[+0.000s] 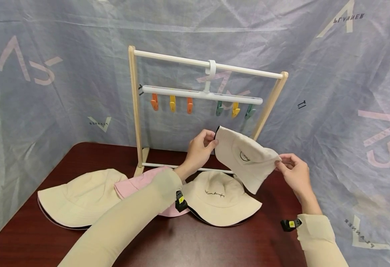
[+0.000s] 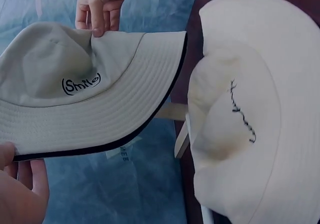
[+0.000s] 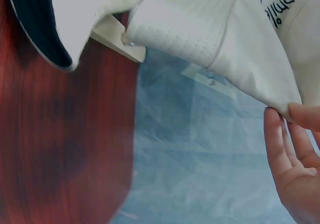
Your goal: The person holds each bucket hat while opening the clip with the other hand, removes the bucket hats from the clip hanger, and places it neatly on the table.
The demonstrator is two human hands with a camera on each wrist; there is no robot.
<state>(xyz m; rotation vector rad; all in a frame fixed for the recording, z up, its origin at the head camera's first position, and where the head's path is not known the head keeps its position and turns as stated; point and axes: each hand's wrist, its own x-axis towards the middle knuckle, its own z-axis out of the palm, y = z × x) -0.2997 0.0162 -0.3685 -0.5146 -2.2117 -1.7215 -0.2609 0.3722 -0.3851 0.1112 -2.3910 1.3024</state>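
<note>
A cream bucket hat (image 1: 238, 152) with a "Smile" print and a dark brim edge is held up, tilted, between both hands. My left hand (image 1: 199, 148) pinches its dark-edged brim; the thumb lies on the outer face in the left wrist view. On the other side my right hand (image 1: 295, 172) pinches the crown's fabric between thumb and fingers. Below the held hat, another cream bucket hat (image 1: 215, 207) with dark script lies on the table. A pink hat (image 1: 138, 183) is partly hidden behind my left forearm, and a pale yellow hat (image 1: 81, 193) lies at far left.
A wooden-sided rack (image 1: 135, 107) stands at the back of the dark red table (image 1: 195, 244). From its top bar hangs a white hanger (image 1: 181, 91) with several coloured clips (image 1: 189, 105), above the held hat. Grey printed fabric (image 1: 65, 104) surrounds the table.
</note>
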